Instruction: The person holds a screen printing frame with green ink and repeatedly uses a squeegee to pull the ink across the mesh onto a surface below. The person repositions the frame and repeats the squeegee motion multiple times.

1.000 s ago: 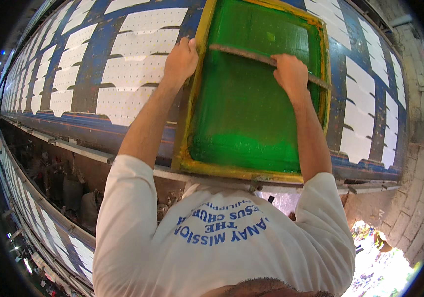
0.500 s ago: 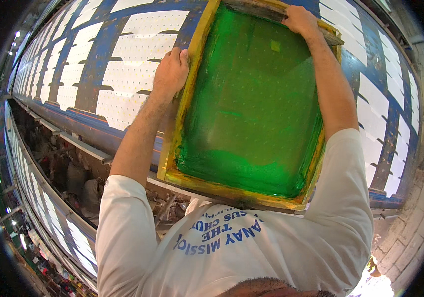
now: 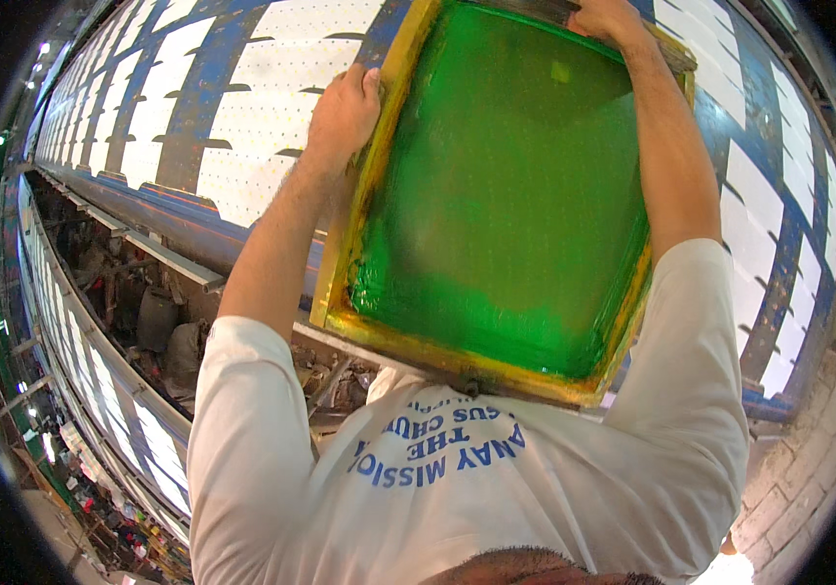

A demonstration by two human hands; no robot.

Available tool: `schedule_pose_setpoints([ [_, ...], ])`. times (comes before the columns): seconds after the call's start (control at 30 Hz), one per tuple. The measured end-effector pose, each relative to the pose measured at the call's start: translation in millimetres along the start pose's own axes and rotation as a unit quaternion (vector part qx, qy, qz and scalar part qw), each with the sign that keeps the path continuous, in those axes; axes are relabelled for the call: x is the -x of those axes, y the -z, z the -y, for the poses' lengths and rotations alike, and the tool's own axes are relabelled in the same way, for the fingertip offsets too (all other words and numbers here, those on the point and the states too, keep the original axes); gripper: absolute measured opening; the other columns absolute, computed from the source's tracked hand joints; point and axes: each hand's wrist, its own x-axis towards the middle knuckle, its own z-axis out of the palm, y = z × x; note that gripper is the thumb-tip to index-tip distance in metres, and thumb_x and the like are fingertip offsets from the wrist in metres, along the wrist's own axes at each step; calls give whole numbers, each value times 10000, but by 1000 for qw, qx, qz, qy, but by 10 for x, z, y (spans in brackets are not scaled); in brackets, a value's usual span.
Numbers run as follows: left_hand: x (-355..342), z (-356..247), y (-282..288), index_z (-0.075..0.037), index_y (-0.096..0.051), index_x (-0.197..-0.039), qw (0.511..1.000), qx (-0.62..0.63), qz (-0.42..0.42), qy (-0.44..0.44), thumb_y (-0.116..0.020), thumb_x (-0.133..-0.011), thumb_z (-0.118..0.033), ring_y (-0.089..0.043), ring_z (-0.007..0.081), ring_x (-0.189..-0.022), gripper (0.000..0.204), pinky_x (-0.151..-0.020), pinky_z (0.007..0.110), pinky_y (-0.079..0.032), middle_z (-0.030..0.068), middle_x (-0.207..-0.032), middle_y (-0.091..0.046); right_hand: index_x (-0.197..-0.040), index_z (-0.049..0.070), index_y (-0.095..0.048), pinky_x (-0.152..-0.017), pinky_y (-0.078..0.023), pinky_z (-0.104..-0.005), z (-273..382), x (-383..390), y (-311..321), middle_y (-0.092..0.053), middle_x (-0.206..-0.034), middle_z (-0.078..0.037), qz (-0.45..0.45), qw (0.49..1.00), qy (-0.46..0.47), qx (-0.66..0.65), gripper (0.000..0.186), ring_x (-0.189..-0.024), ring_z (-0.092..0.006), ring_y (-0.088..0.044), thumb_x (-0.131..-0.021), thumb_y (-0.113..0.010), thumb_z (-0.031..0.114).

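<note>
A screen printing frame [image 3: 369, 210] with yellow wooden sides and wet green mesh [image 3: 515, 195] lies flat on the long table. My left hand [image 3: 343, 115] grips its left side bar near the far corner. At the frame's far end, my right hand [image 3: 611, 19] is closed on a dark squeegee bar [image 3: 535, 10], which is only partly in view at the picture's top edge. Both bare forearms come out of a white shirt with blue lettering [image 3: 437, 453] and cross the near part of the picture.
The blue printing table [image 3: 179, 161] carries several white dotted fabric panels [image 3: 262, 107] in rows on both sides of the frame. A metal rail [image 3: 169, 258] runs along its near edge above dark clutter. A brick floor [image 3: 808, 458] shows at the right.
My right hand has pushed the squeegee from the middle of the mesh to the frame's far end. My left hand has stayed on the left side bar. The view has drawn closer.
</note>
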Motion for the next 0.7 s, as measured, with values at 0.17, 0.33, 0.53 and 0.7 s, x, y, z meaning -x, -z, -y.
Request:
schedule_pose_setpoints([
  [0.17,-54,95,-63,16,-636,-1157,1000,-1,1,-13,-409,-1117,-416,-657,532,-1078,489,-938,602,-528,333,-1107,-698,-974,1,-800,-857,-606,-527,368,679,-22,-758,-1005,-270,21,999,-22,-22,350,-980,-441,-746,-757,-705,259],
  [0.33,-186,286,-234,-3,-673,-1268,1000,9,-10,-28,-415,-1111,-454,-654,515,-1138,543,-985,569,-521,330,-1153,-708,-957,-9,-796,-853,-606,-529,788,1678,33,-754,-993,-277,52,998,-24,-31,353,-971,-445,-745,-749,-701,260],
  [0.53,-209,334,-360,41,-665,-1103,994,31,-57,-87,-419,-1106,-401,-673,535,-1014,506,-922,601,-528,348,-1008,-708,-1159,170,-797,-848,-627,-512,1492,3113,119,-786,-1004,-164,96,995,-8,-31,266,-959,-377,-767,-904,-726,197],
  [0.7,-117,262,-309,42,-673,-1115,993,59,-60,-88,-467,-1084,-433,-677,515,-1039,519,-934,582,-531,337,-1030,-715,-1174,159,-794,-832,-626,-487,2056,4216,141,-780,-1015,-131,78,993,-38,-77,355,-955,-350,-765,-830,-742,89],
])
